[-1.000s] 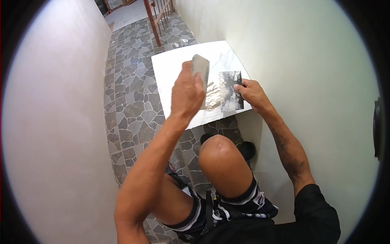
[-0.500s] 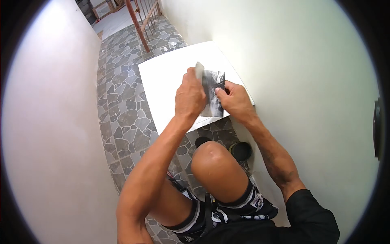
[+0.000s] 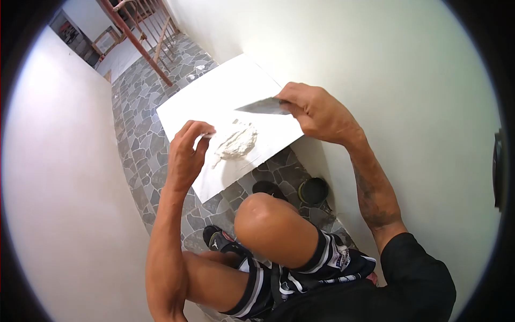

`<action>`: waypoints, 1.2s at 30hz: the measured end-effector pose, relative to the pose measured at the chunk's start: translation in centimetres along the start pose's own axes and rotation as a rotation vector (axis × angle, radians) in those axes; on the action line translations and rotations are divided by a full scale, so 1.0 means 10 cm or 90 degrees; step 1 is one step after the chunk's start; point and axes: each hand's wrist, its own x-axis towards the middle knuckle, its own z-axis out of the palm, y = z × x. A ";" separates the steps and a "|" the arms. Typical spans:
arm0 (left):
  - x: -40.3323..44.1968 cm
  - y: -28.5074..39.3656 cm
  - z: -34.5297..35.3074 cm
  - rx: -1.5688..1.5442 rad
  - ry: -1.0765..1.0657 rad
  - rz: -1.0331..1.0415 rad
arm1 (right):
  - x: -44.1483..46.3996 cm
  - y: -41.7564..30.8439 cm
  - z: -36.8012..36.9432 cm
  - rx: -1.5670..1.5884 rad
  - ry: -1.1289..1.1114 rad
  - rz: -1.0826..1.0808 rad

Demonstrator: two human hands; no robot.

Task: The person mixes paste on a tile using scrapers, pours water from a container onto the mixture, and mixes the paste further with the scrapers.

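A heap of off-white paste (image 3: 237, 141) lies on a white board (image 3: 206, 88) in front of my knees. My right hand (image 3: 316, 110) pinches a thin, flat metal plate (image 3: 264, 106), tilted above the board to the right of the heap. On the heap's left, my left hand (image 3: 188, 150) is closed on a thin flat scraper seen nearly edge-on, with only a pale sliver of it (image 3: 208, 135) showing by the fingertips.
Pale walls rise on both sides. Grey stone-patterned tiles (image 3: 129, 112) cover the floor. A reddish metal frame (image 3: 140, 45) with bars stands beyond the board. A dark round container (image 3: 313, 190) sits by the right wall, near my foot.
My hands have moved apart, left hand to the left and lower, right hand with the metal plate rightward. The paste heap now shows on the board. The view has turned, shifting the board left.
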 end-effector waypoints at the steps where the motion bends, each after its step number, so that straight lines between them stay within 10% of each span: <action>1: -0.01 0.01 -0.02 -0.004 -0.007 0.006 | -0.03 -0.03 -0.02 -0.006 -0.036 0.014; 21: -0.15 0.11 -0.13 -0.035 0.007 0.022 | 0.41 0.43 0.80 -0.156 -0.235 -0.024; 36: 0.02 0.06 -0.12 0.081 -0.040 -0.081 | 0.30 0.21 0.79 -0.350 -0.053 -0.259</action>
